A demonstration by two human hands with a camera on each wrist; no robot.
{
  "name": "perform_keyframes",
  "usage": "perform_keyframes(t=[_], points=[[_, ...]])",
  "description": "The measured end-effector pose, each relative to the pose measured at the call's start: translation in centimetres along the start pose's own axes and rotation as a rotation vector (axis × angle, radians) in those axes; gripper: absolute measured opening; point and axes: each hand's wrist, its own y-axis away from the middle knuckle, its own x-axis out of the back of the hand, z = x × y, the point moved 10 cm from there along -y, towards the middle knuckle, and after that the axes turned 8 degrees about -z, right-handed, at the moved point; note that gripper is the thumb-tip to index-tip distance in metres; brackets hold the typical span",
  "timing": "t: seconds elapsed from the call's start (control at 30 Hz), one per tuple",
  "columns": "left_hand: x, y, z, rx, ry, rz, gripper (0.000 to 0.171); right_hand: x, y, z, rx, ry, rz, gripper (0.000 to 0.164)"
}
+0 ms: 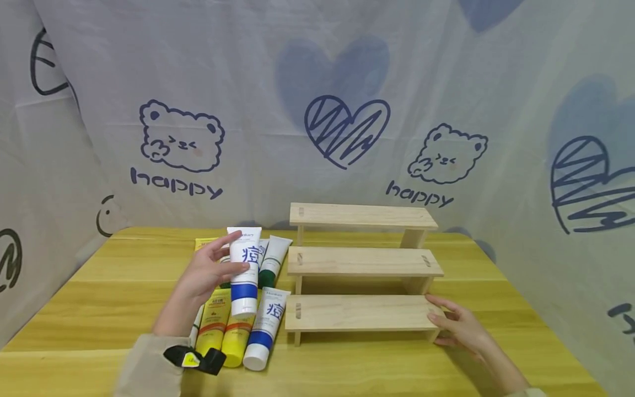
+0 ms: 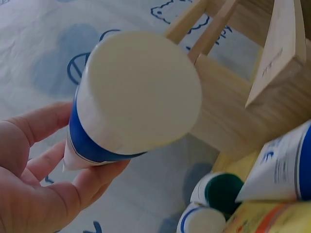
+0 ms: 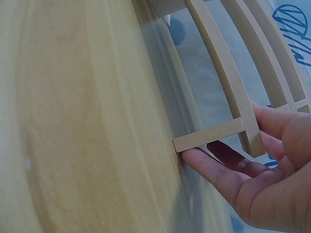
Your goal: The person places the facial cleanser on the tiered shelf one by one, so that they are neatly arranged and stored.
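Between thumb and fingers, my left hand (image 1: 202, 274) holds a white squeeze tube (image 1: 244, 293) with a blue band and a dark blue character, its cap end downward, above other tubes. The left wrist view looks onto its broad round white cap (image 2: 143, 92). With my right hand (image 1: 463, 329) I grip the right end of the lowest step of a three-tier wooden stand (image 1: 359, 313). In the right wrist view the thumb lies over the step's end and a fingertip touches the foot of its leg (image 3: 209, 135).
Below the left hand lie yellow tubes (image 1: 213, 325), another white and blue tube (image 1: 266, 329) and a white tube with a green cap (image 1: 274, 259). All rest on a yellow wood-grain table (image 1: 377, 369). A printed cloth (image 1: 258, 66) hangs behind and at both sides.
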Motion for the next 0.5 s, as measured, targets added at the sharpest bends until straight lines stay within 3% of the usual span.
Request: perform_keyframes(t=[0.17,0.4,0.5], points=[[-1.7,-0.6,0.7,0.014,0.047,0.023,0.069,-0.1,0.0,0.0,0.005,0.008,0.003,0.059],[-4.2,-1.6,2.8,-0.081,0.032,0.011,0.054,0.0,0.0,0.1,0.006,-0.012,0.007,0.058],[-5.0,-2.2,3.2,-0.093,0.043,0.021,0.050,0.0,0.0,0.1,0.003,-0.011,0.003,0.057]])
